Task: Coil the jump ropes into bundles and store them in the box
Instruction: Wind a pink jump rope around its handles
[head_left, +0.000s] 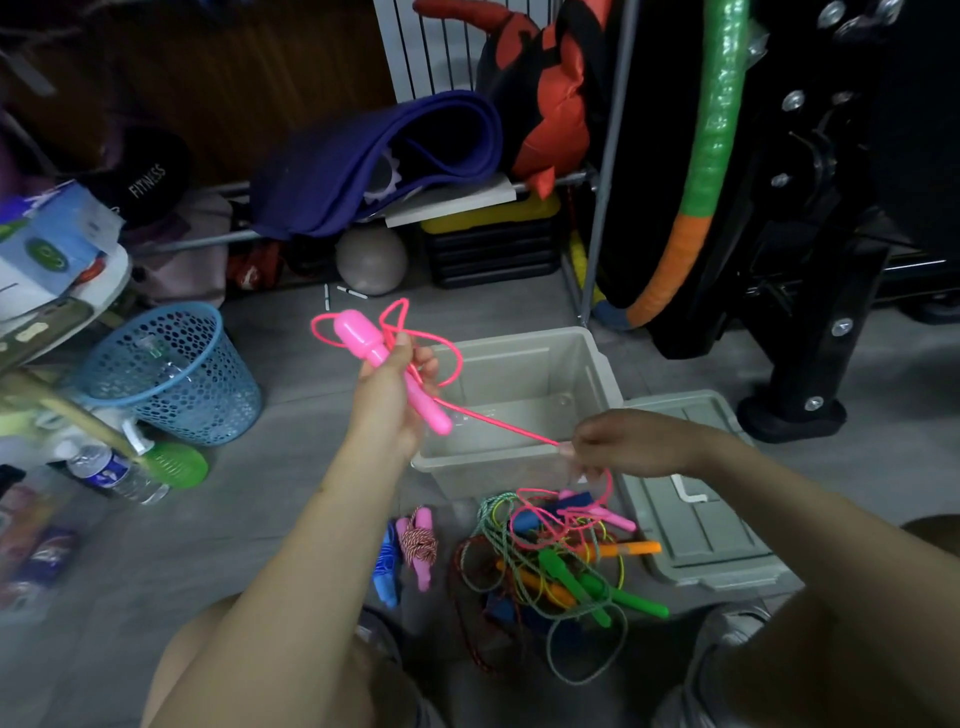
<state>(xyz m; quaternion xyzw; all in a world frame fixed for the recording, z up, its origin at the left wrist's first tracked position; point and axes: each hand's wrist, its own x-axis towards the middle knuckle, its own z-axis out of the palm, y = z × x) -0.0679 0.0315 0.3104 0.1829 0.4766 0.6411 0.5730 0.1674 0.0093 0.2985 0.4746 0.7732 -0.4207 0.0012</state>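
Above the smooth grey plastic box (524, 374), I see my left hand (392, 395) gripping a glossy pink handle (387, 366) while my right hand (628, 441) pinches its thin looped cord (498, 418).

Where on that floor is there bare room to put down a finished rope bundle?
Bare grey floor lies between the blue mesh basket and the open grey plastic box, whose inside looks empty. Crowded: the tangled rope pile before the box, beside the grey lid.
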